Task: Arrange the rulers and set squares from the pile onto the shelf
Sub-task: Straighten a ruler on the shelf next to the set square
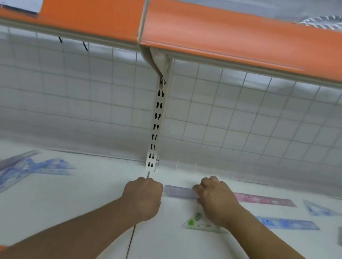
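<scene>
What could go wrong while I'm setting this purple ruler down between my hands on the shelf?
1. The right hand, at one end of the purple ruler, has its wrist over the green set square; drawing back could drag it askew.
2. The pink ruler lies just past that hand in the same row, so a push to the right might knock it.
3. The left hand hides the ruler's other end, so its alignment is hard to judge.

Single head-worn wide-angle view. Faces forward and slightly down into the shelf (69, 213) bay, close in. Forearms enter from the bottom edge; left hand (142, 197) and right hand (216, 201) sit at lower centre. Mesh back (252, 128) fills mid-frame, upper shelf edge (242, 34) spans the top. Lines bow toward the borders.
</scene>
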Tool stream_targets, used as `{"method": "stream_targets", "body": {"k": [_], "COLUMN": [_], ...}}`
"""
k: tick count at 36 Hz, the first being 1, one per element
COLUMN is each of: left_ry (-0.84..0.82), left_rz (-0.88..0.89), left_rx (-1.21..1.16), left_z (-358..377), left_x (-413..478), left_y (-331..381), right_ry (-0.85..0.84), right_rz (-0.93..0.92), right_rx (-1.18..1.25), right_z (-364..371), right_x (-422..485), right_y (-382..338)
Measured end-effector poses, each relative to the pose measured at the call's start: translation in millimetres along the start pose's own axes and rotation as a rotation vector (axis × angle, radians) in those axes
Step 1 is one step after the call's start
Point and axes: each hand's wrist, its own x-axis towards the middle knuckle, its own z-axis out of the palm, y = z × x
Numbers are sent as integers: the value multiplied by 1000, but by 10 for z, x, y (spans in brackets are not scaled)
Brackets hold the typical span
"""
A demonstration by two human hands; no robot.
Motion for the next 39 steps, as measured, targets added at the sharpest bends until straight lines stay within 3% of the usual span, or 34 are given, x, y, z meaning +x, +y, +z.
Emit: {"method": "stream_targets", "body": {"k": [17, 39], "left_ry": [-64, -89], "left_rz": [-149, -156], "left_rx": [28, 24], "left_z": [35, 100], "left_x": [-2, 34], "left_y": [1, -26], "right_ry": [-28, -107], "right_rz": [-67, -42], "right_rx": [77, 122], "right_z": [248, 282], "right_x": [312, 305], "right_y": [112, 104]}}
